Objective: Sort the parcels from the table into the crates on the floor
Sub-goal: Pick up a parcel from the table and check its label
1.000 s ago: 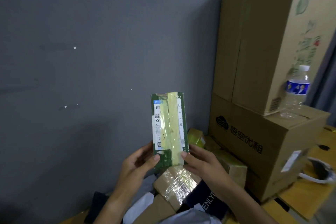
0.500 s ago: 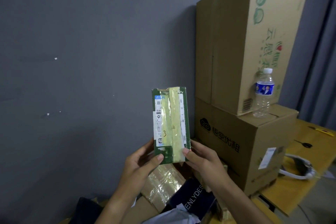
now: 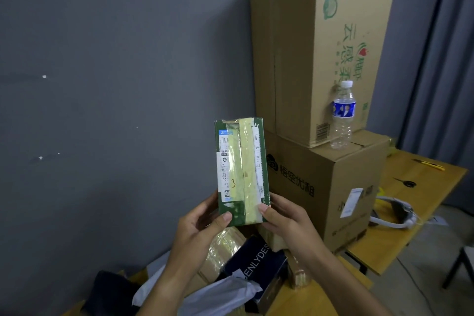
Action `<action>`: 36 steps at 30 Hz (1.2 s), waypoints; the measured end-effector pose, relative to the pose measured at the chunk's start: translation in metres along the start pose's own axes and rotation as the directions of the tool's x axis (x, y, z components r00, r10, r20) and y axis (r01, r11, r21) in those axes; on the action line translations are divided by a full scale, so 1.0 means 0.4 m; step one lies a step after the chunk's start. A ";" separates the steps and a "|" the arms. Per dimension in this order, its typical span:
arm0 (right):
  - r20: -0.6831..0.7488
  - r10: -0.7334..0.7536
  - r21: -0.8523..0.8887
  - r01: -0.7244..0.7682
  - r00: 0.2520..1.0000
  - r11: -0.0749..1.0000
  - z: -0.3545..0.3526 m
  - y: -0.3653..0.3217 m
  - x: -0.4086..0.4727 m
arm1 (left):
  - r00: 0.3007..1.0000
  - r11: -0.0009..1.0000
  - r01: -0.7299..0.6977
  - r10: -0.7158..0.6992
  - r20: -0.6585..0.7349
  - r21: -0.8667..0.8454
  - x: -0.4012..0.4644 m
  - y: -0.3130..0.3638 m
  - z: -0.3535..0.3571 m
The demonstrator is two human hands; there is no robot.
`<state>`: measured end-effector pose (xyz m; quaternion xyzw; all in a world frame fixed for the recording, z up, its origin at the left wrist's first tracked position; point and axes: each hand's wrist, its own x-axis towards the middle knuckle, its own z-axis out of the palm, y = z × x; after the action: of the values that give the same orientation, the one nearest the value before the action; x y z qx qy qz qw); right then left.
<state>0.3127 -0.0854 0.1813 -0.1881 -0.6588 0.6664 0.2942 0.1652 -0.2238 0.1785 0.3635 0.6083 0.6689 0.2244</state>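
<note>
Presently the fingers of both hands grip the lower end of the green parcel (image 3: pixel 241 172) at centre frame: the left hand (image 3: pixel 200 228) has its thumb laid on the lower left of the front face with the fingers curled behind, and the right hand (image 3: pixel 284 223) has its thumb on the lower right edge. The parcel stands upright, label and yellow tape facing the camera, clear of the table (image 3: pixel 420 202).

Compared with the frames a moment ago, the grip and the parcel's attitude are unchanged; only the view has swung, bringing more of the table into the right of the frame. Judgement: the label is being read, and the parcel is not yet assigned to a crate. No crate or floor target is in view.

Below the hands, at bottom centre, lie further parcels: a taped carton (image 3: pixel 225 246), a dark box (image 3: pixel 254 261) and a white mailer bag (image 3: pixel 220 295). At right, two large cartons are stacked, the upper carton (image 3: pixel 320 46) on the lower carton (image 3: pixel 325 192), with a water bottle (image 3: pixel 343 115) standing on the lower one. White headphones (image 3: pixel 392 215) lie at the right edge.

Nothing obstructs the held parcel; the stack stands close on its right.
</note>
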 end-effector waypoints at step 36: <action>-0.764 0.176 0.025 -0.243 0.621 0.970 -0.588 0.004 -0.891 | 0.648 0.963 0.262 -0.130 0.751 -0.060 -0.422 -0.089 0.873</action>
<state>0.7320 -0.1330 0.1166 -0.5373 -0.4739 0.5281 0.4558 0.5325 -0.1163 0.1064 0.5155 0.4436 0.4828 0.5517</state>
